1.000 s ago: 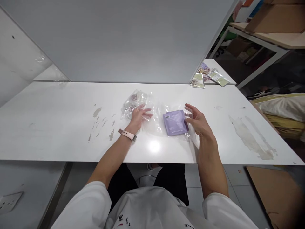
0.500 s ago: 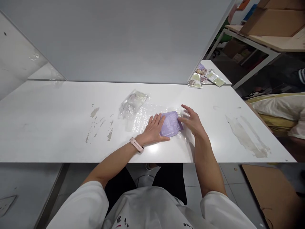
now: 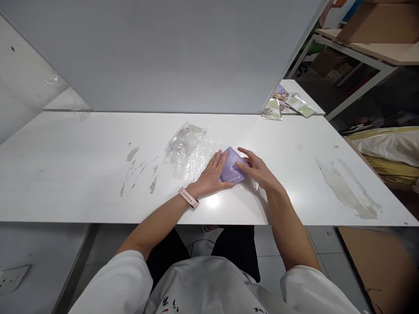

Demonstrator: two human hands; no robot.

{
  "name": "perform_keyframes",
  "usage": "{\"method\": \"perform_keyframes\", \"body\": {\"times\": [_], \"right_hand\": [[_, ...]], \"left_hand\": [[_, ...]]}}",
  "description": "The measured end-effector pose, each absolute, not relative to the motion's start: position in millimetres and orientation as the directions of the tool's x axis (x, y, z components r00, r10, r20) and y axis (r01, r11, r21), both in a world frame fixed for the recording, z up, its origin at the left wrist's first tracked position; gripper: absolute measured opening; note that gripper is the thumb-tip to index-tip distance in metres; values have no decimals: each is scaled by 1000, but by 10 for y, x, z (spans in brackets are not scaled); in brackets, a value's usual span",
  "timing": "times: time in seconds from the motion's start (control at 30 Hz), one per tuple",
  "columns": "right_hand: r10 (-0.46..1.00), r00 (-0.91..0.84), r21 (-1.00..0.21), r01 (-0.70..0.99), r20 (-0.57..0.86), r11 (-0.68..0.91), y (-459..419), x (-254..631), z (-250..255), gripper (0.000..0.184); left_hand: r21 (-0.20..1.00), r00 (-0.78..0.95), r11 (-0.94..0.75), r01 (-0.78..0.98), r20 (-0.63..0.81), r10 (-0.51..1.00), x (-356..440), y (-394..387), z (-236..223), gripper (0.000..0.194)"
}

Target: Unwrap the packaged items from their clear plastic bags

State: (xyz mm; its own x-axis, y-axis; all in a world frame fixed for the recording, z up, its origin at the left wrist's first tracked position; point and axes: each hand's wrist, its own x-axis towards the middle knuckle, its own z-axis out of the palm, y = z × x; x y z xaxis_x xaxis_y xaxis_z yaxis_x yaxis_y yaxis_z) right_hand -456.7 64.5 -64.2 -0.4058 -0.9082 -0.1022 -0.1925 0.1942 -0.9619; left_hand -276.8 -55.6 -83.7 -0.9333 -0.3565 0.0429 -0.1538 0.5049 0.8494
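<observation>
A purple printed packet (image 3: pixel 233 173) lies over a clear plastic bag (image 3: pixel 196 162) on the white table, turned so that one corner points away from me. My left hand (image 3: pixel 212 173) lies flat along the packet's left side, fingers stretched out and thumb by its near edge. On the other side, my right hand (image 3: pixel 257 168) has its thumb on top of the packet and bent fingers at its right edge; the index finger sticks out. The undersides of those fingers are hidden. Just beyond my left hand sits a bundle of clear-wrapped packets (image 3: pixel 186 140).
A grey panel (image 3: pixel 180 56) rises behind the white table (image 3: pixel 75 174). Several green and purple packets (image 3: pixel 299 106) lie at the back right corner. Farther right stand a second table with a cardboard box (image 3: pixel 379 24) and some white and yellow sacks (image 3: pixel 389 148).
My right hand has moved left onto the packet, its thumb now on top. Two offset purple packets now look like one, turned corner-up. The left hand has hardly moved. The view has shifted slightly.
</observation>
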Motion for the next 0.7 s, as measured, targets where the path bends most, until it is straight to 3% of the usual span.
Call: {"method": "perform_keyframes", "body": {"times": [0.13, 0.23, 0.33, 0.5, 0.6, 0.7], "right_hand": [[-934, -326, -948, -221, -149, 228, 605, -4485, -647, 80], [-928, -345, -955, -200, -139, 217, 587, -4492, -678, 63], [-870, -490, -978, -149, -56, 146, 608, -4578, -686, 49], [-531, -847, -992, 46, 22, -115, 648, -4921, -733, 48], [-372, -926, -953, 167, -63, -254, 590, -5277, -828, 40], [-178, -968, -953, 215, -179, -212, 459, -5698, -908, 34]], "left_hand": [[840, -931, 519, -158, 48, -361, -2786, -573, -851, 115], [840, -920, 515, -169, 53, -389, -2799, -572, -833, 116], [856, -902, 488, -171, 63, -427, -2789, -567, -813, 116], [772, -923, 596, -222, 31, -383, -2756, -591, -905, 99], [672, -948, 703, -232, 7, -319, -2761, -613, -982, 77], [573, -951, 775, -266, -25, -308, -2780, -616, -1003, 72]]}}
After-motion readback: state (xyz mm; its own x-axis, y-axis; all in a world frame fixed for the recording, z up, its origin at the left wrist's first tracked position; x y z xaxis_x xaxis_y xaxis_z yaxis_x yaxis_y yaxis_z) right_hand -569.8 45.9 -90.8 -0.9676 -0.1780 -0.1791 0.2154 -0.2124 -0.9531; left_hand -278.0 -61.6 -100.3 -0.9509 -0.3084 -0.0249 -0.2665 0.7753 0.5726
